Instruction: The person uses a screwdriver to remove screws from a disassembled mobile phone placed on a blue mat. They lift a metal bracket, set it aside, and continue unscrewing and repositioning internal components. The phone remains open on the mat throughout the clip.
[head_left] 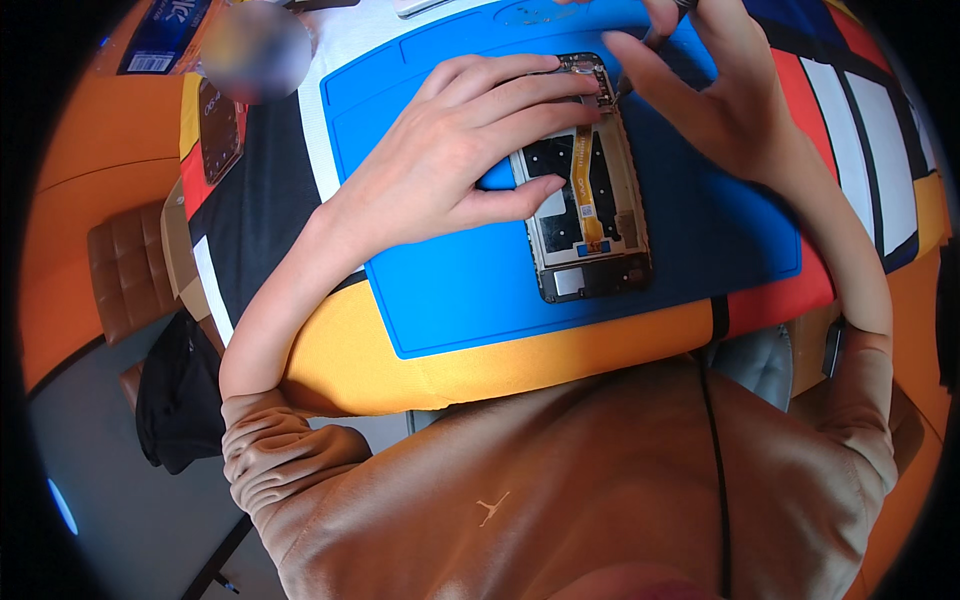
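An opened phone (625,215) lies on a blue mat (450,300), its inside showing a yellow ribbon cable (584,190), dark panels and small boards. My left hand (450,160) lies across its upper left part, fingers stretched out over the top section and thumb touching the left side. My right hand (730,110) is raised at the upper right of the phone, fingers curled around a thin dark tool (655,40) that slants toward the phone's top right edge. The tool's tip is too small to make out clearly.
The multicoloured cloth (500,380) covers the table around the mat. At upper left are a dark phone (220,135), a blue packet (155,45) and a blurred round patch. A brown cushioned seat (125,260) and a black garment (175,400) are at the left.
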